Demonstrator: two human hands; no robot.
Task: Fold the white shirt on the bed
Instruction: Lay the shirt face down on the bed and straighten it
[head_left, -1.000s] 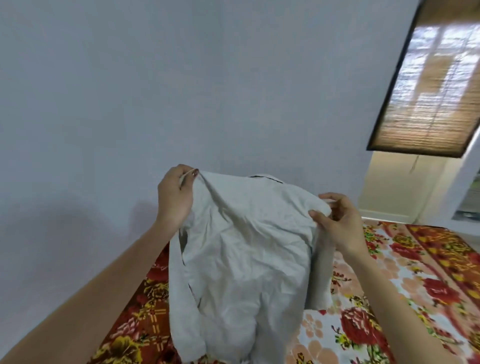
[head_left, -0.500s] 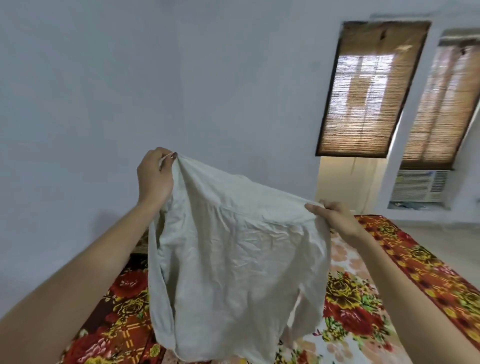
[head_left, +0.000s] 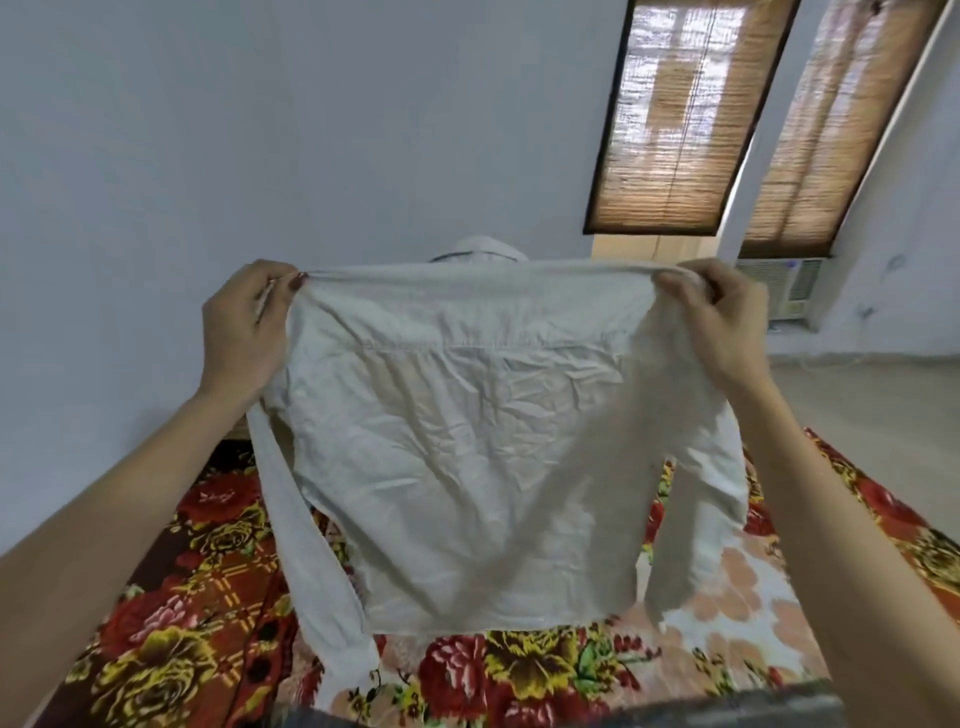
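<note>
Head view: white shirt (head_left: 467, 441) held up in air above bed (head_left: 519, 675), back side toward camera, spread wide, wrinkled. Left hand (head_left: 244, 332) pinches left shoulder seam, fingers (head_left: 291, 283) closed on fabric. Right hand (head_left: 722, 317) grips right shoulder, fingers closed on cloth. Collar (head_left: 480, 249) peeks over top edge. Both sleeves hang down at sides; left sleeve end reaches floral bedspread. Hem hangs just above bedspread. Bamboo blinds (head_left: 680, 119) and air conditioner (head_left: 784, 291) on wall behind.
</note>
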